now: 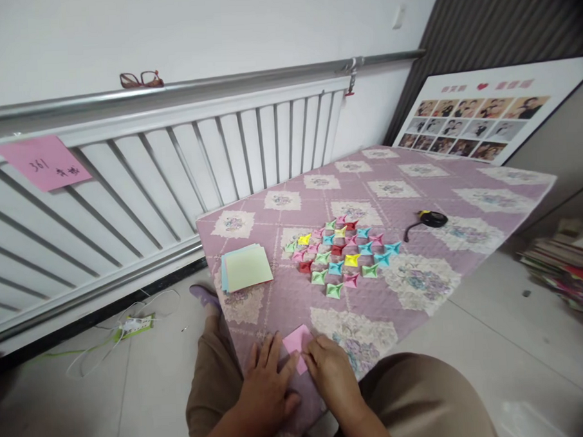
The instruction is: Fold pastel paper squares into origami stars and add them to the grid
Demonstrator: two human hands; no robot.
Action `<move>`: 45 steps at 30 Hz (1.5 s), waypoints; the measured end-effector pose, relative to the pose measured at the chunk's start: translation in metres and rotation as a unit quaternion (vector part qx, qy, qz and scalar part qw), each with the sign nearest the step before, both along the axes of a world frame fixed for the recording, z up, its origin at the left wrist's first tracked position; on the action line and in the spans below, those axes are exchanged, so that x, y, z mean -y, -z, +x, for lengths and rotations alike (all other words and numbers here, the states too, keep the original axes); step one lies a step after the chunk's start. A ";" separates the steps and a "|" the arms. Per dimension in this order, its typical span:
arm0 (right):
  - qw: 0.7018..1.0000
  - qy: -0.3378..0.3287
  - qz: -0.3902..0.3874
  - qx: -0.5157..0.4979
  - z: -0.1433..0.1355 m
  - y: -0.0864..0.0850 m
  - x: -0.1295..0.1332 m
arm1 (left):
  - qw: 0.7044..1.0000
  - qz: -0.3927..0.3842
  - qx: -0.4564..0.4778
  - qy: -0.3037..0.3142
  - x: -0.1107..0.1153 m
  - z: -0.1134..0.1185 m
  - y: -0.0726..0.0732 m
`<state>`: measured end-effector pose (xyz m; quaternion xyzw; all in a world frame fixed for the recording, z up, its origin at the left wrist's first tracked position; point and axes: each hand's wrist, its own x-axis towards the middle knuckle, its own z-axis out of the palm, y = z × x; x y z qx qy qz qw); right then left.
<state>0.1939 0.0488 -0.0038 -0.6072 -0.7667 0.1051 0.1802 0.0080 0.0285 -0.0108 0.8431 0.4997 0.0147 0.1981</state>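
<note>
A small folded piece of pink paper (297,342) lies on the cloth near the table's front edge, between my hands. My left hand (269,382) rests flat with its fingers spread, the index fingertip touching the paper's lower left side. The fingers of my right hand (329,369) are closed in a pinch at the paper's right edge. Beyond them, several small folded paper shapes (352,260) in green, blue, yellow, red and pink stand in slanting rows. A stack of square paper sheets (248,268), pale yellow on top, lies at the left edge of the table.
The table (295,302) has a purple patterned cloth. A black and yellow object with a strap (432,219) lies at the right. Behind are a white radiator (269,142), a pipe bearing glasses (141,80), and a photo board (484,113). My knees are below the table's front edge.
</note>
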 end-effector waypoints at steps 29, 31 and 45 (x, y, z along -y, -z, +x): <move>0.985 0.129 -0.116 0.014 0.003 -0.023 -0.013 | 0.993 -0.089 -0.064 -0.046 -0.087 0.031 -0.049; 0.985 0.128 -0.112 0.013 0.003 -0.023 -0.012 | 0.993 -0.084 -0.061 -0.048 -0.085 0.031 -0.050; 0.989 0.123 -0.086 0.013 0.004 -0.021 -0.011 | 0.995 -0.073 -0.027 -0.057 -0.075 0.029 -0.048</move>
